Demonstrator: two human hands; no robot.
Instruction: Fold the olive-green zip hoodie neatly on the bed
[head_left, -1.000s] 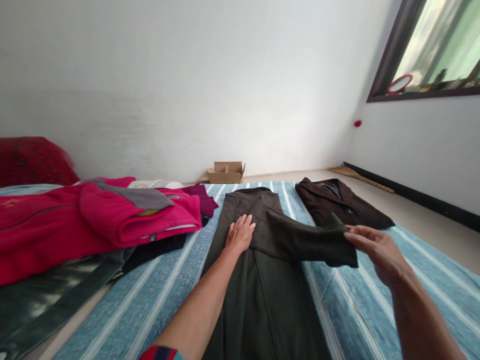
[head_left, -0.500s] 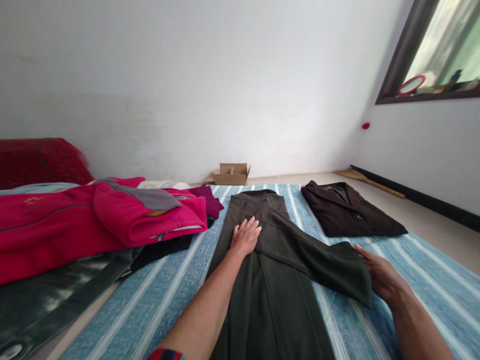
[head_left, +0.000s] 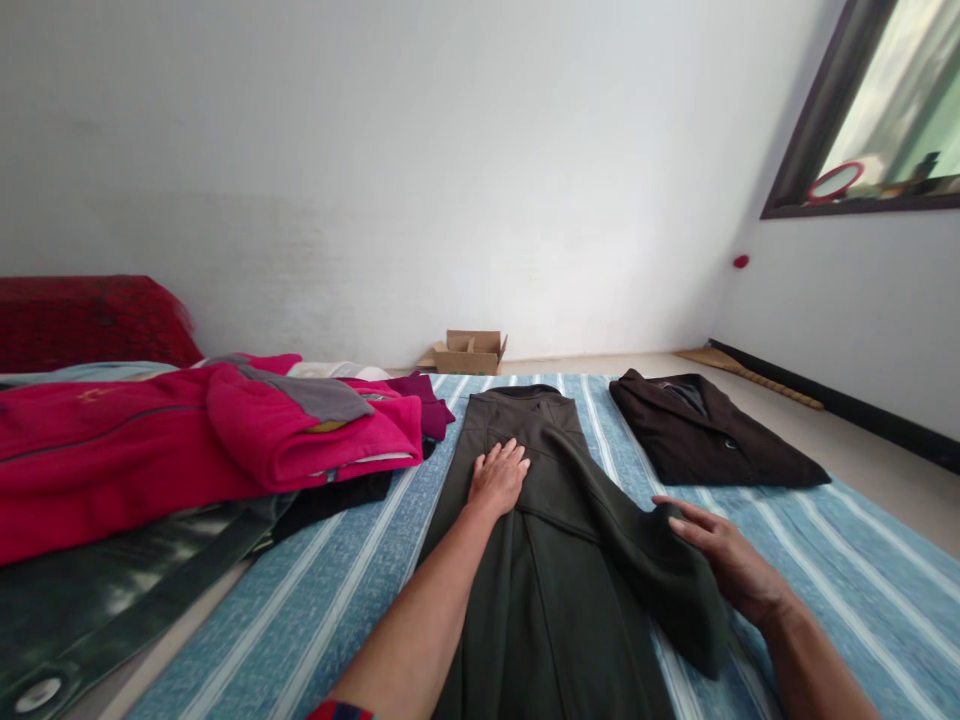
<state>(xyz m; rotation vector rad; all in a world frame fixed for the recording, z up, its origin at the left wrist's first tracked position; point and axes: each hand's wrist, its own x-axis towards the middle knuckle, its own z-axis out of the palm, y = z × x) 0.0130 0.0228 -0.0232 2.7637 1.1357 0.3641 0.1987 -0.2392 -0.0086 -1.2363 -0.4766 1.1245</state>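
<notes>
While the striped sheet (head_left: 360,560) bears the dark coat (head_left: 555,620), its sleeve (head_left: 660,575) has swung lower, nearer the body's line, my left hand (head_left: 499,478) spread flat on the coat, my right hand (head_left: 731,565) touching the sleeve, pinching or not I cannot tell.

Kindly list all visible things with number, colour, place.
Coat: 1, dark green, centre
Striped cloth: 1, blue-white, beneath coat
Folded jacket: 1, dark brown, right
Fleece: 1, pink, left
Shiny item: 1, dark, below fleece
Other garments: several, mixed colours, around fleece
Draped thing: 1, red, far left
Walls: 2, white, back, right
Carton: 1, brown, by back wall
Window: 1, dark frame, upper right
Mirror: 1, red rim, at window
Spot: 1, red, right wall
Ropelike thing: 1, tan, by right wall
Left hand: 1, bare, on coat
Right hand: 1, bare, at sleeve
</notes>
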